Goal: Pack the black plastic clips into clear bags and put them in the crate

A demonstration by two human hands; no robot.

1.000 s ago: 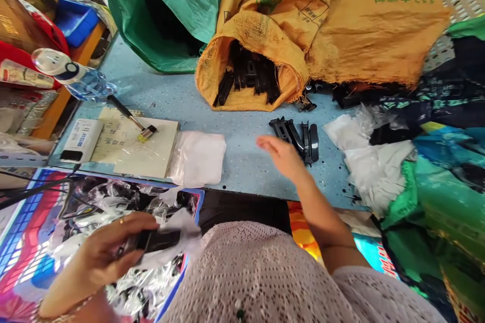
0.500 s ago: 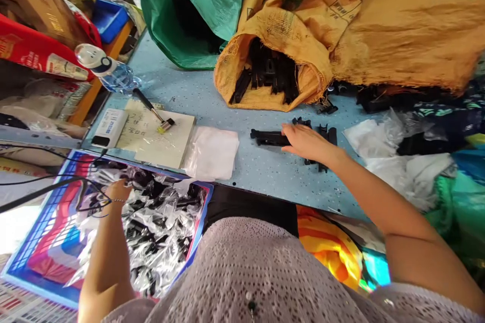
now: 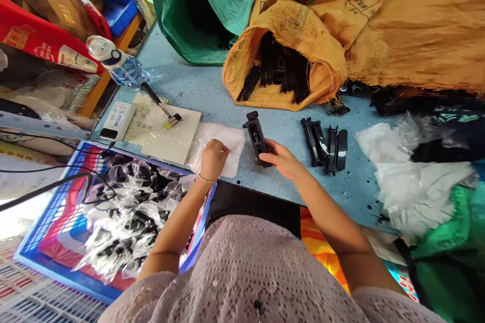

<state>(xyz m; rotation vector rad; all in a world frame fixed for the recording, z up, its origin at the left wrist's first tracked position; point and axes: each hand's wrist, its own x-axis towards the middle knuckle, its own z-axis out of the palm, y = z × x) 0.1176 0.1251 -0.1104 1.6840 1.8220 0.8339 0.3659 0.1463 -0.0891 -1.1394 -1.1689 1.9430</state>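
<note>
My right hand [image 3: 282, 160] grips the lower end of a black plastic part [image 3: 256, 136], which points away from me over the blue speckled table [image 3: 280, 186]. On a stack of thin clear plastic bags [image 3: 231, 144] rests my left hand [image 3: 214, 160], its fingers pinched at the top sheet; whether a bag is between them is too small to tell. Several more black parts [image 3: 325, 146] lie side by side to the right of my right hand. Beyond them, an orange woven sack [image 3: 242, 55] lies with its mouth open, showing black parts inside.
Left of the bags are a cardboard sheet [image 3: 182, 136], a brush [image 3: 155, 98], a white box [image 3: 118, 120] and a water bottle [image 3: 125, 68]. A blue basket [image 3: 49, 212] of bagged parts stands at lower left. White plastic [image 3: 424, 186] lies right.
My left hand has moved from the basket up to the plastic bags. My right hand has drawn one black part left, away from the others, and turned it upright in view.
</note>
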